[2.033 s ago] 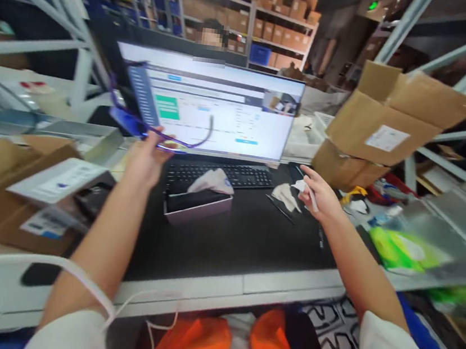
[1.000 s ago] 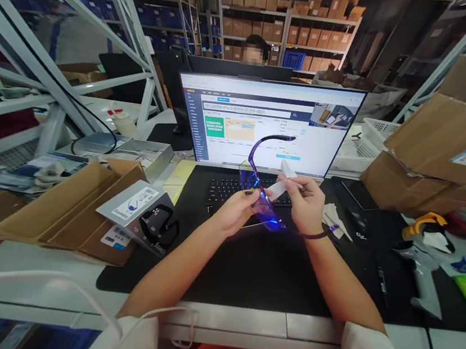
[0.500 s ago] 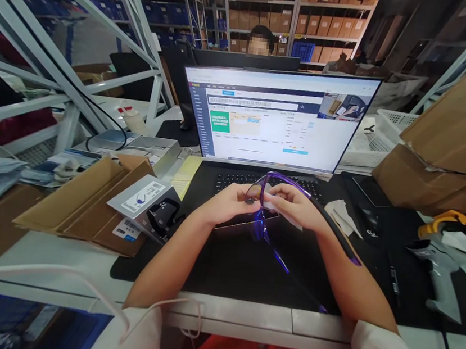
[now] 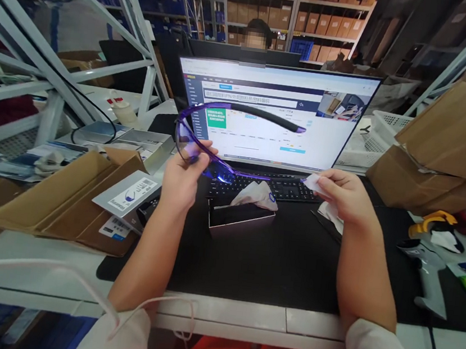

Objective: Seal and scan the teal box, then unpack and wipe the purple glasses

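Observation:
In the head view my left hand [image 4: 181, 182] pinches a pair of purple-framed glasses [image 4: 268, 116] by the lens side. One dark temple arm stretches over the monitor, and the other runs low across the keyboard toward my right hand [image 4: 347, 195]. A small white wipe [image 4: 313, 183] is pinched between my right thumb and fingers, at the tip of that lower arm. Whether the wipe touches the tip is hard to make out. Between my hands, a shallow open black box [image 4: 239, 223] lies on the mat, a crumpled white pouch [image 4: 256, 194] resting on it.
A lit monitor [image 4: 258, 138] stands behind the keyboard [image 4: 290, 190]. At left are an open cardboard box [image 4: 64, 193] and a grey-white carton [image 4: 129, 193]. A barcode scanner [image 4: 428, 278] and stacked cardboard boxes [image 4: 460, 123] are at right. A person [image 4: 257, 33] sits beyond the monitor.
My hands have moved apart, the left carrying the glasses left and up, the right moving right with the wipe. The open box and pouch now show between them.

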A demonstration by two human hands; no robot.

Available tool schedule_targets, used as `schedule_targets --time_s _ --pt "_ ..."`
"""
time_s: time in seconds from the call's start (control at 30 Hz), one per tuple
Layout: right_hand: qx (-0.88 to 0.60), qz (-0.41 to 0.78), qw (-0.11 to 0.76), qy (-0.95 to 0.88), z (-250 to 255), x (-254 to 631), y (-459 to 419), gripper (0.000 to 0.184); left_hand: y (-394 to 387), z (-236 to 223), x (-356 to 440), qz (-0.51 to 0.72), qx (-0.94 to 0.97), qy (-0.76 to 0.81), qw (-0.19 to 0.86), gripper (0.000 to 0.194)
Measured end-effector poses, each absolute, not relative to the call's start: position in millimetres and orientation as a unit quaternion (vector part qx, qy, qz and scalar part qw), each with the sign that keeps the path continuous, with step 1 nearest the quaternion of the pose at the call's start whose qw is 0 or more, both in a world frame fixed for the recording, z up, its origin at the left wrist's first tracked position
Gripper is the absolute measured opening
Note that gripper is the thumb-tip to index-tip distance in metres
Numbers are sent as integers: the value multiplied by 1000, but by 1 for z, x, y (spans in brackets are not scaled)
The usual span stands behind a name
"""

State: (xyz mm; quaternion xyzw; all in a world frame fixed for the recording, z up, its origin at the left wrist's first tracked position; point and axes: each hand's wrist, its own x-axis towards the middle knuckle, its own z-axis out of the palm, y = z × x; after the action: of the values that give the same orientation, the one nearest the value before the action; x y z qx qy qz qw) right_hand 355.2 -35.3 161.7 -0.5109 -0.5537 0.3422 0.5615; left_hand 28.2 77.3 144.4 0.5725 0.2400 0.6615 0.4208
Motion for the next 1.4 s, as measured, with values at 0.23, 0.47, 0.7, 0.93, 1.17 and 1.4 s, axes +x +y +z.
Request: schedule_targets --time_s 0.23,0.47,0.7,0.93,1.17,1.4 --pt "-488 317 566 -583 164 366 -46 38 66 145 27 644 665 267 267 45" --pt "-507 294 549 -596 167 364 -48 37 53 147 33 624 707 280 182 38" --pt "-544 259 511 -614 175 357 -54 37 48 150 33 613 719 290 150 37" --pt "-584 197 475 -628 176 354 -53 37 44 154 36 612 726 291 121 36" --pt "-607 120 487 -616 171 335 -48 29 42 144 45 632 741 220 59 38" --pt "-535 386 332 -674 173 342 -44 39 43 135 55 601 773 91 180 35"
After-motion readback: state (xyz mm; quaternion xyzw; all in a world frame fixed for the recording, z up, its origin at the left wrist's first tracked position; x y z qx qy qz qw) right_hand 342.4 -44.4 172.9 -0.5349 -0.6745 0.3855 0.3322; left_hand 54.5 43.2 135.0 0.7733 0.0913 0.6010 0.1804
